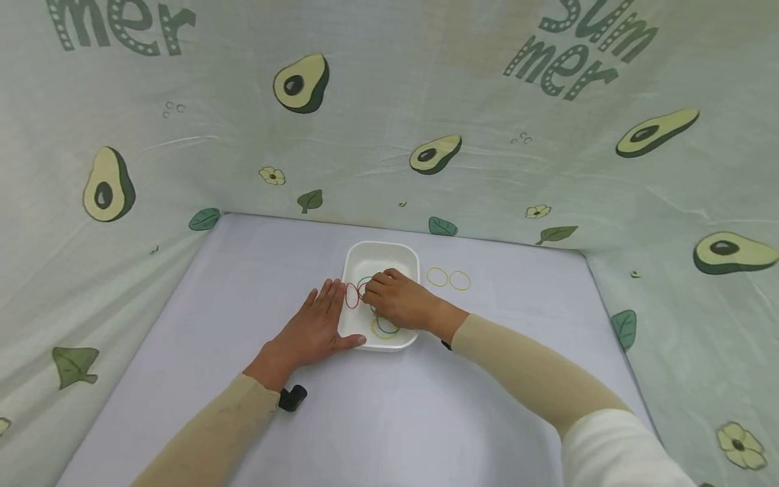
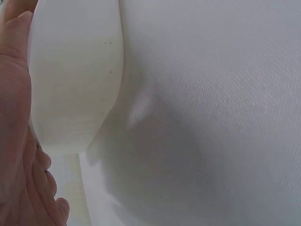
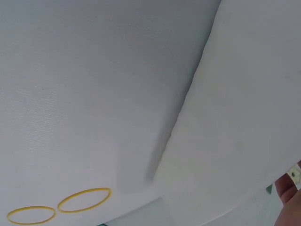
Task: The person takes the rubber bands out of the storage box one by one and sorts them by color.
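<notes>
A white rectangular tray (image 1: 381,251) holds several thin rubber bands. A red rubber band (image 1: 352,295) lies near its left wall, with a second red band partly under my right fingertips. Nearer the front are a yellow rubber band (image 1: 382,336) and a dark band overlapping it. My left hand (image 1: 313,328) rests along the tray's left side, fingers straight, thumb stretched over the front left rim. In the left wrist view its palm lies against the tray's outer wall (image 2: 75,80). Inside the tray my right hand (image 1: 398,297) reaches down with bent fingers; whether they pinch a band is hidden.
Two yellow rubber bands (image 1: 448,277) lie side by side on the white table (image 1: 389,419), right of the tray. Behind and at both sides hangs a pale cloth (image 1: 365,122) printed with avocados and leaves. My right forearm crosses the tray's right rim.
</notes>
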The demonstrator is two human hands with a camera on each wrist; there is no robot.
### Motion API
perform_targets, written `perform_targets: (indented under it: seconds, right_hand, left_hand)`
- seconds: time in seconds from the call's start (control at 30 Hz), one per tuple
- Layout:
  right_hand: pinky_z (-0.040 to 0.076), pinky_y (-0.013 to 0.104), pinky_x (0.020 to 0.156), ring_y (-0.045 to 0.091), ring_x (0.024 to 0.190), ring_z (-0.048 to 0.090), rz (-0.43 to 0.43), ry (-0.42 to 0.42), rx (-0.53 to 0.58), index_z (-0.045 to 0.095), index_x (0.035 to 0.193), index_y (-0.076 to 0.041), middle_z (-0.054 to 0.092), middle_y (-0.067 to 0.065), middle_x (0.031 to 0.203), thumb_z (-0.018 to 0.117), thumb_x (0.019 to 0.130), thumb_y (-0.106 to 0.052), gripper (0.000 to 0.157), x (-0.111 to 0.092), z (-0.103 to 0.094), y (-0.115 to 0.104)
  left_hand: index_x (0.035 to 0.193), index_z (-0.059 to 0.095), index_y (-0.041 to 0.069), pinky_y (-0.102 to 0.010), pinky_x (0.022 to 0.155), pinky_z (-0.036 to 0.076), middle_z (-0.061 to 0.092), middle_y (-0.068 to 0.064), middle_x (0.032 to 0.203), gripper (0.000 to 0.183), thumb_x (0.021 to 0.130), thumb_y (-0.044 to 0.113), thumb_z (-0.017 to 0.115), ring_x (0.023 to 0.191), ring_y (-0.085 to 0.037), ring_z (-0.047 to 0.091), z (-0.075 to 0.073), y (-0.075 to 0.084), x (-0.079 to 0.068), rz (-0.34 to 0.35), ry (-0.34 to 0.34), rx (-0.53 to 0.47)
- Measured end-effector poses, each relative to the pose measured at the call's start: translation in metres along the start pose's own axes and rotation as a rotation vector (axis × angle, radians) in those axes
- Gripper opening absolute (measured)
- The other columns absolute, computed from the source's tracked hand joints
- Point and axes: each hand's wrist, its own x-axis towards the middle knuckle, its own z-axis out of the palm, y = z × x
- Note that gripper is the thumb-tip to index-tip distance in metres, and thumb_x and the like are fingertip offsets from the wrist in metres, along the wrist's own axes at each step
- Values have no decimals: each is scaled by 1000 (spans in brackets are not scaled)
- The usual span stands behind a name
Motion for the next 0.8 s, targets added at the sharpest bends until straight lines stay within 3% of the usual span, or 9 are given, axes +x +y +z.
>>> perform_targets:
  seconds: [0.2, 0.33, 0.8]
  right_hand:
    - [40, 38, 104, 18, 122, 47, -113, -71, -52, 57, 116, -18, 57, -4, 125, 55, 95, -18, 21, 5, 5, -8]
    - [41, 37, 101, 18, 116, 49, -155, -107, -74, 58, 107, -18, 57, -4, 117, 53, 94, -18, 13, 7, 8, -11]
    - [42, 32, 84, 14, 104, 51, -191, -169, -73, 65, 96, -23, 60, -9, 103, 57, 90, -24, 10, 12, 10, -17]
  left_hand:
    - [156, 6, 1, -53, 122, 17, 13, -21, 162, 112, 85, 83, 34, 152, -34, 9, -1, 2, 0, -1, -12, -6]
    - [156, 8, 0, -53, 121, 18, 15, -21, 162, 111, 85, 82, 36, 151, -35, 11, -3, 3, 0, 1, -3, -3]
    - [155, 11, -1, -52, 121, 18, 15, -22, 162, 112, 85, 81, 37, 151, -35, 11, -3, 4, -3, -3, 3, -15]
